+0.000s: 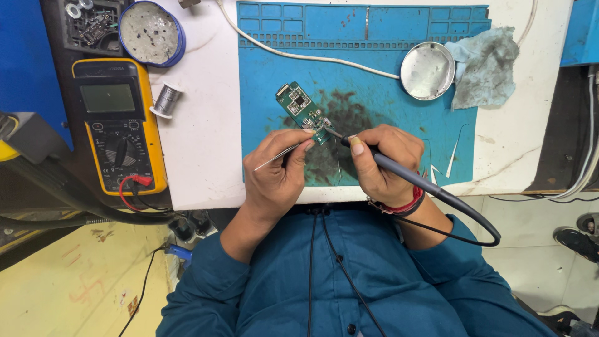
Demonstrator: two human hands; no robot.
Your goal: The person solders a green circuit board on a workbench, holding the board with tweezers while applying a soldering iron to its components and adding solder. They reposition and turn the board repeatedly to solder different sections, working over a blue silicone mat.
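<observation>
fingers [298,151] of the left hand [274,178] are pinched together on a pair of thin metal tweezers [279,156], tips pointing up-right toward the lower end of a small green circuit board [303,111], back end sticking out to the left past the knuckles. right hand [382,161] is wrapped around a dark soldering iron [399,176], thumb and fingers clamped on the grip like a pen, tip touching the board's lower end right beside the tweezer tips. the iron's cable loops off to the right past the wrist, which has a red band on it.

board lies tilted on a blue work mat [387,112], on a dark scorched patch near the mat's middle. mat sits on a white table [203,131]. further up on the mat there's a round metal dish [427,70] with a grubby blue cloth [485,68] just beside it. off to the left, a yellow multimeter [118,125] with a red probe plugged in, a little spool of solder wire [166,100] near it, and a round blue-rimmed tin [151,33] above that. white cable [299,55] runs across the top of the mat.
</observation>
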